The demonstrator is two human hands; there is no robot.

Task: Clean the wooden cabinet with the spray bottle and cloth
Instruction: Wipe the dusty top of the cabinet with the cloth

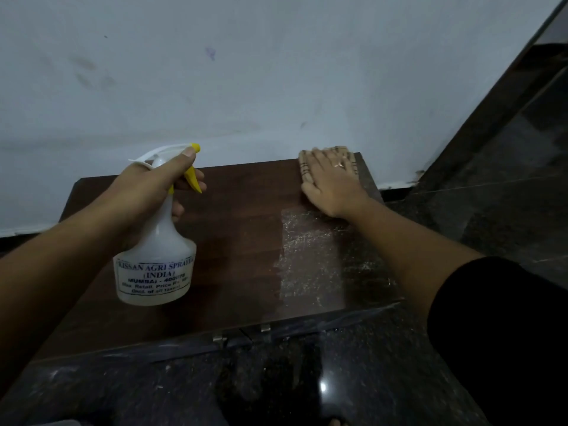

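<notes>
1. Cabinet [233,241] of dark wood stands low against the pale wall [246,72] on a dark speckled floor [307,379]; its flat top is the surface being cleaned, and only the top and a strip of the front edge with two small metal fittings show.
2. Left hand [153,186] holds the spray bottle [156,259] upright above the left half of the top, fingers [196,179] wrapped round the neck with one resting at the yellow trigger. Whether the bottle's base touches the wood cannot be told.
3. Right hand [330,182] lies flat, fingers spread, pressing the tan lined cloth [347,152] onto the back right corner of the top, close to the wall.
4. A wet, speckled patch [307,256] runs from just in front of that hand toward the front edge on the right side, so the step in hand looks like wiping sprayed liquid.
5. The next move likely calls for drawing the cloth forward through the patch with even pressure, then treating the dry-looking left half, where the bottle must be lifted clear.
</notes>
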